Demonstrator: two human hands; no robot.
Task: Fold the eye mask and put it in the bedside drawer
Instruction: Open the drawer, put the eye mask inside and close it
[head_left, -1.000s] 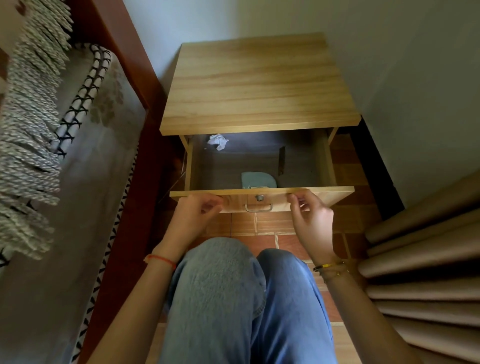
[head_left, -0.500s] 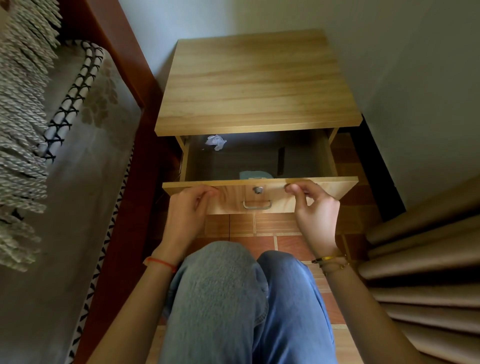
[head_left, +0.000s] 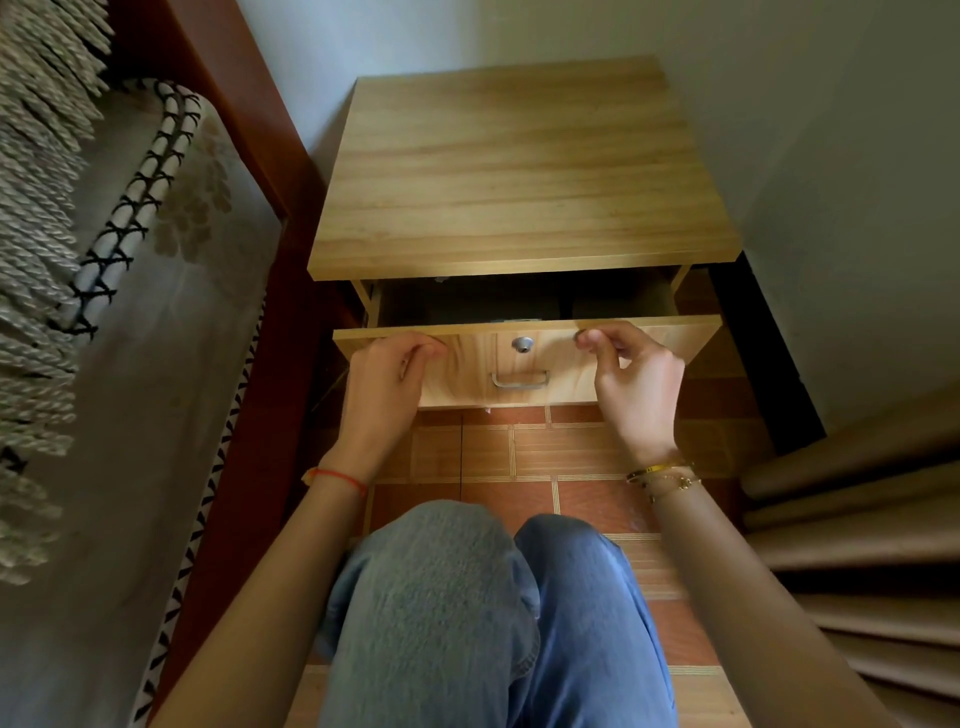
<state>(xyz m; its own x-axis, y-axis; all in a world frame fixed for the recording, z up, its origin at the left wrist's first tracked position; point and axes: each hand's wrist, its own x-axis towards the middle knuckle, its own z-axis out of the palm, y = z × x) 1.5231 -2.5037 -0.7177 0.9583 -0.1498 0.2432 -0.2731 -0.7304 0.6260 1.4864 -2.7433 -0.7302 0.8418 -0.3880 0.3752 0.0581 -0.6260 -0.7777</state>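
Observation:
The wooden bedside table (head_left: 519, 171) stands in front of me, its drawer (head_left: 563, 382) pulled out only a narrow way. A dark gap shows between the table top and the drawer front. The eye mask is hidden inside; I cannot make it out. My left hand (head_left: 389, 384) has curled fingers on the left of the drawer front's top edge. My right hand (head_left: 634, 384) pinches that edge to the right of the round lock (head_left: 522, 343). Between my hands hangs the metal handle (head_left: 520, 378).
A bed (head_left: 156, 312) with a red-brown wooden frame and a fringed cover runs along the left. Beige curtain folds (head_left: 857, 519) hang at the right. My knees in blue jeans (head_left: 467, 597) are just below the drawer, over the orange tiled floor (head_left: 509, 452).
The drawer has slid inward from well open to nearly closed with both hands on its front. The pale blue folded mask and a white scrap inside have gone out of sight.

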